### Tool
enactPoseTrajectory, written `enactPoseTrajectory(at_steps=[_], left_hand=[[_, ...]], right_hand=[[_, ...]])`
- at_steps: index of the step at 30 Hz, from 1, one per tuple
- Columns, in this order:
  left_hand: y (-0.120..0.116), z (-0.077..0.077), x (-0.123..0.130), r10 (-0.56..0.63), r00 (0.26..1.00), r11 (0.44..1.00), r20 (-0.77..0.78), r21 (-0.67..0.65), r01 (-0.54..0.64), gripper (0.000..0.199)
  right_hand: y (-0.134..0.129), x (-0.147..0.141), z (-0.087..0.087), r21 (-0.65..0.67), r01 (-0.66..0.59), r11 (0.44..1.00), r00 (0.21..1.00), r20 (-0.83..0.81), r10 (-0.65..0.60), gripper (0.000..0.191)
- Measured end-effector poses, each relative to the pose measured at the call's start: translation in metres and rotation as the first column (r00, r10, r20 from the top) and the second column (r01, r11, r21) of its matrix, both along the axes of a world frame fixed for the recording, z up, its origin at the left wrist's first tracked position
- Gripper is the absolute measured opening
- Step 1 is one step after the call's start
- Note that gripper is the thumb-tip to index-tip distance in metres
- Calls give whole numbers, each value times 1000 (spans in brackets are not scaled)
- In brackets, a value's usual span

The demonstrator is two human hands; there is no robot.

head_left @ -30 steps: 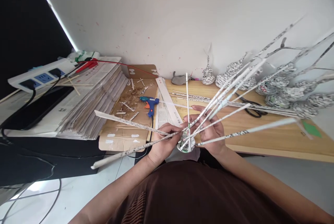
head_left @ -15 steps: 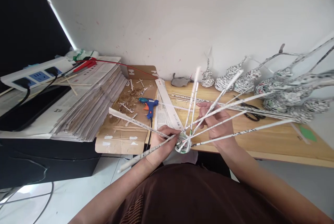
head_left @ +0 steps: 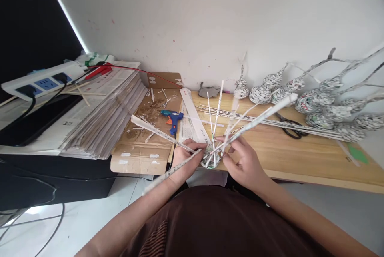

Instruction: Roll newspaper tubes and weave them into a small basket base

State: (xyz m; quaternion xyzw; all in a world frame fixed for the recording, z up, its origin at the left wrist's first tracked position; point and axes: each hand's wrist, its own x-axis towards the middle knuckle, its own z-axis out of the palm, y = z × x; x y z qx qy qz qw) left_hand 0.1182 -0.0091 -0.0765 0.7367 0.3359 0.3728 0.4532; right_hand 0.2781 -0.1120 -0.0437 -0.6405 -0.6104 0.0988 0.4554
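A small woven paper piece (head_left: 211, 161) sits between my hands at the table's front edge, with several rolled paper sticks fanning out of it. My left hand (head_left: 188, 160) is closed on its left side, where two sticks run out over the fingers and wrist. My right hand (head_left: 242, 160) is on the other side, thumb and fingers closed around the base of a paper stick. A long, thick paper stick (head_left: 264, 118) slants up to the right above that hand. Some fingertips are hidden behind the sticks.
A blue glue gun (head_left: 173, 120) lies on stained cardboard (head_left: 141, 145). Left of it are a newspaper stack (head_left: 111, 117) and a power strip (head_left: 45, 79). Black scissors (head_left: 291, 127) and long paper sticks lie right, before woven gourd shapes (head_left: 315, 103) along the wall.
My right hand has moved left and down, closer to the woven piece, and its fingers have closed in. Several sticks on the right have swung to new angles. My left hand has barely moved.
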Motion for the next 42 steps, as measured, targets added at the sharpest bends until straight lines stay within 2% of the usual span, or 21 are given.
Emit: enactPoseTrajectory(at_steps=[2, 5, 8, 10, 14, 17, 19, 22, 24, 25, 28, 30, 33, 35, 39, 40, 42], left_hand=[[-1, 2, 1, -6, 1000, 1000, -7, 5, 6, 13], [-2, 2, 2, -10, 1000, 1000, -14, 28, 11, 14], [-1, 0, 1, -24, 999, 999, -32, 46, 26, 15], [0, -2, 1, -35, 998, 999, -57, 34, 37, 15], [0, -6, 2, -73, 994, 996, -83, -49, 69, 16], [1, -6, 2, -77, 994, 995, -82, -67, 72, 16], [1, -4, 3, -76, 993, 995, -91, -68, 70, 16], [1, -1, 3, -71, 993, 995, -97, -81, 63, 16], [1, 2, 4, -73, 993, 993, -94, -100, 63, 16], [1, 2, 4, -76, 993, 992, -89, -112, 66, 15], [0, 4, 5, -74, 995, 987, -66, -149, 64, 14], [-1, 4, 6, -52, 997, 986, -61, -159, 42, 14], [-2, 4, 5, -32, 997, 985, -70, -169, 20, 15], [-2, 3, 4, -20, 998, 983, -66, -181, 8, 15], [1, 2, 2, -10, 998, 983, -59, -184, -1, 15], [2, 2, 2, -15, 998, 983, -65, -186, 3, 15], [3, 0, 2, -19, 996, 980, -82, -198, 3, 15]], right_hand=[[0, 5, -3, 20, 43, 999, 969, 243, -47, 40], [0, 11, -3, 40, 96, 995, 870, 483, -103, 26], [0, 14, -3, 46, 137, 990, 804, 578, -138, 15], [0, 15, -5, 52, 169, 984, 805, 569, -168, 19], [3, 18, -13, 76, 189, 979, 891, 405, -204, 34], [5, 19, -17, -11, 213, 977, 962, 178, -207, 38], [4, 18, -16, -78, 198, 977, 980, 6, -199, 42], [4, 14, -12, -48, 120, 992, 969, -211, -127, 47], [5, 10, -10, -11, 59, 998, 916, -398, -59, 42], [6, 9, -10, -13, 37, 999, 856, -515, -38, 38], [12, 8, -11, -116, -38, 993, 594, -802, -71, 32], [15, 9, -12, -226, -138, 964, 485, -864, -133, 28], [16, 12, -14, -290, -249, 924, 454, -878, -152, 25], [14, 13, -15, -281, -249, 927, 421, -893, -157, 22], [6, 12, -11, -223, -228, 948, 281, -947, -155, 14], [4, 10, -10, -185, -212, 960, 285, -951, -120, 11], [0, 7, -8, -79, -158, 984, 385, -923, -12, 8]])
